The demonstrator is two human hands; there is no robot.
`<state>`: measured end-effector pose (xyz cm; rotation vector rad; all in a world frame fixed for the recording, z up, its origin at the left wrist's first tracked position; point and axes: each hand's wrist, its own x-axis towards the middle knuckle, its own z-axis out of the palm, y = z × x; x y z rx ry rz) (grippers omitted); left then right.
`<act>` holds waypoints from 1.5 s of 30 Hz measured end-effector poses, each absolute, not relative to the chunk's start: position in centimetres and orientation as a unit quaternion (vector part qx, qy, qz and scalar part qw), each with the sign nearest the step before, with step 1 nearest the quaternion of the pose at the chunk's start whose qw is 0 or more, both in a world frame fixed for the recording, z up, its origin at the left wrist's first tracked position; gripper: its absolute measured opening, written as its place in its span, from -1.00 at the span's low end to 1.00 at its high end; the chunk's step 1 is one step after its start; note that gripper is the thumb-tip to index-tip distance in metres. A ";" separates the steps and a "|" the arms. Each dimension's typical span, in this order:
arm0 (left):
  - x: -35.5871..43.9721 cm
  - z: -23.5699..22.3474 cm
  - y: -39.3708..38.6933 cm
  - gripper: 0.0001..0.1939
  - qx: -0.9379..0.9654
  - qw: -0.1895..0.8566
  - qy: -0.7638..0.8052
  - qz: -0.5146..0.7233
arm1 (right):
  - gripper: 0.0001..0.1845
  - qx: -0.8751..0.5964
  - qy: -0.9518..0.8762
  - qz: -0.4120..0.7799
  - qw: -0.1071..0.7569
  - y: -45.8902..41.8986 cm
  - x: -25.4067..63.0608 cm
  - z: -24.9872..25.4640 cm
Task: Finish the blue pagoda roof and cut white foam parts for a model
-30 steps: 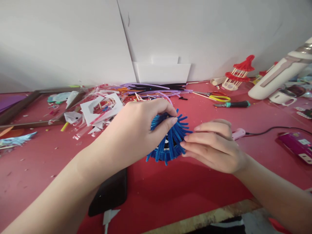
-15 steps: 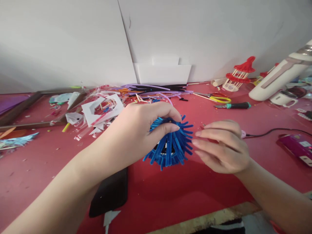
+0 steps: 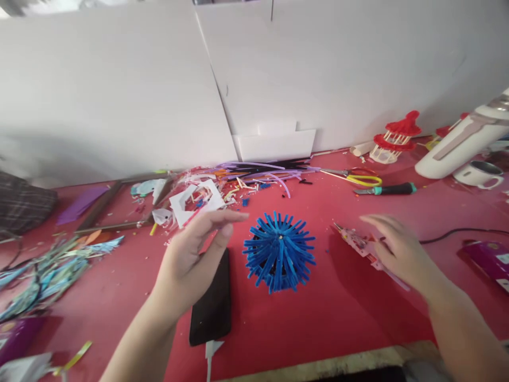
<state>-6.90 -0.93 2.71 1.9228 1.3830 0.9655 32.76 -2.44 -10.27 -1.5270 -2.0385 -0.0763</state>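
A round blue pipe-cleaner piece (image 3: pixel 279 254), its fuzzy strips fanning down from a centre point, stands on the red table. My left hand (image 3: pixel 194 254) hovers to its left, thumb and fingers apart, holding nothing. Over on the right, my right hand (image 3: pixel 401 252) is open beside a pink hot glue gun (image 3: pixel 360 246), which lies on the table with its nozzle pointing up and left. Some fingers of that hand are hidden behind the palm. Beneath my left hand lies a black phone (image 3: pixel 212 305) with a white cable plugged in.
Purple and black pipe cleaners (image 3: pixel 262 171) and cut white paper (image 3: pixel 212 199) lie along the back. Yellow-handled scissors (image 3: pixel 363 178), a craft knife (image 3: pixel 389 189), a red-roofed stick model (image 3: pixel 392 140), a white flask (image 3: pixel 457 140) and a mug (image 3: pixel 479 174) are at the right. Ribbon scraps (image 3: pixel 59 268) lie left.
My left hand has let go of the blue piece and moved left. My right hand has moved away to the right, and the glue gun now shows on the table. The view has shifted.
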 end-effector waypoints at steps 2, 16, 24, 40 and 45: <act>-7.7 1.3 -2.3 -0.72 0.678 0.333 0.538 0.375 | -0.51 -0.574 -0.765 -0.028 0.291 -3.4 34.0 -11.6; -4.4 -6.7 -5.5 0.49 0.640 0.354 0.541 0.416 | -0.51 -0.563 -0.777 0.007 0.284 -2.1 39.0 -15.8; -2.4 -7.9 -6.1 0.10 0.584 0.356 0.576 0.447 | -0.48 -0.593 -0.738 -0.014 0.322 -0.8 38.4 -16.2; -1.6 -6.9 -6.1 -0.24 0.526 0.359 0.578 0.510 | -0.70 -0.689 -0.588 -0.011 0.424 -1.9 38.1 -15.2; -2.9 -5.6 -5.6 -0.32 0.562 0.375 0.520 0.522 | -0.70 -0.725 -0.533 -0.005 0.437 -2.1 38.1 -15.2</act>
